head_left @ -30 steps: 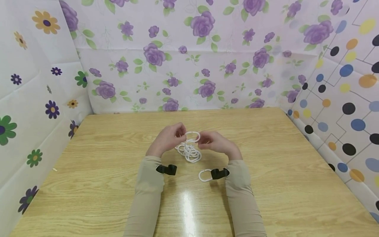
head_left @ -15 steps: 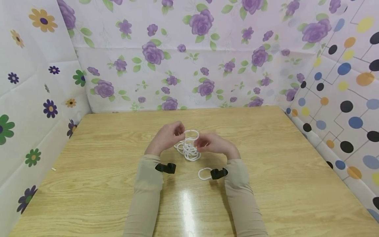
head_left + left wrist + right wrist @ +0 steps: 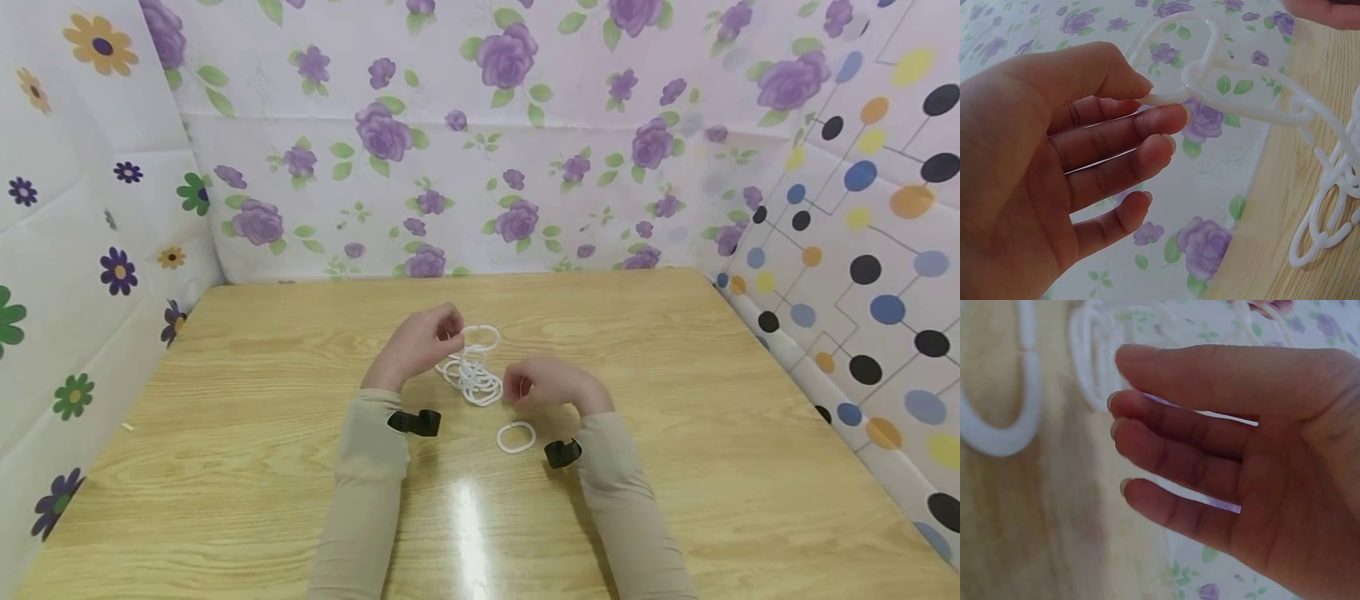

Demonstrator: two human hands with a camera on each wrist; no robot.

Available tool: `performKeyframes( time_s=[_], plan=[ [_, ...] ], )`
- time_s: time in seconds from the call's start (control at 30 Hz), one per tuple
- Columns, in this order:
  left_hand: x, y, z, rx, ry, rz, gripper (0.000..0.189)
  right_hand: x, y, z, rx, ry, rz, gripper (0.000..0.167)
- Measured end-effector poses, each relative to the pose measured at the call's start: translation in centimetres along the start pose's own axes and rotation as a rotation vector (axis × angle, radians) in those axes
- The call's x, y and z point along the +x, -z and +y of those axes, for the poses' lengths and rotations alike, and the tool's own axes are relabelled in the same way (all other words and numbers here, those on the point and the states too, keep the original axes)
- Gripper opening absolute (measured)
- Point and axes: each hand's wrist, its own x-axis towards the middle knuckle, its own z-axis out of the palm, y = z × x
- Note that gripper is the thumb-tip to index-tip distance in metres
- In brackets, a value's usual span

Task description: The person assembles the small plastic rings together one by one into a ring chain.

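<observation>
My left hand (image 3: pixel 416 346) pinches the end link (image 3: pixel 1213 44) of a white plastic chain between thumb and index finger; its other fingers are loosely bent. From that raised link, more joined links run down to the heaped white chain (image 3: pixel 480 388) on the table. My right hand (image 3: pixel 551 385) hovers just right of the heap, holding nothing, its fingers gently bent in the right wrist view. Nearer me lies a single loose white link (image 3: pixel 1000 442), an oval with a small gap in one long side.
The wooden table (image 3: pixel 262 467) reaches back to a wall sheet (image 3: pixel 300 217) with purple flowers. Black wrist mounts (image 3: pixel 416 423) sit on both sleeves. A small pale scrap (image 3: pixel 127 427) lies by the table's left edge.
My right hand has left the chain and moved down toward me, to the right of the heap. The loose link now shows whole. My left hand still holds the end link.
</observation>
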Motion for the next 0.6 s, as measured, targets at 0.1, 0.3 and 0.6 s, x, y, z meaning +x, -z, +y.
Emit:
performKeyframes(
  time_s=[0.1,0.3,0.6],
  plan=[
    [0.0,0.1,0.0,-0.002,0.000,-0.003,0.010,0.3,-0.6,-0.3,-0.029,-0.041,-0.068,0.015],
    [0.0,0.0,0.0,-0.002,-0.001,-0.005,0.009,0.8,-1.4,-0.4,-0.032,-0.082,-0.127,0.013],
    [-0.1,0.0,0.1,-0.014,-0.012,-0.016,0.008,0.7,-1.1,-0.2,-0.070,-0.043,-0.147,0.008]
  ],
)
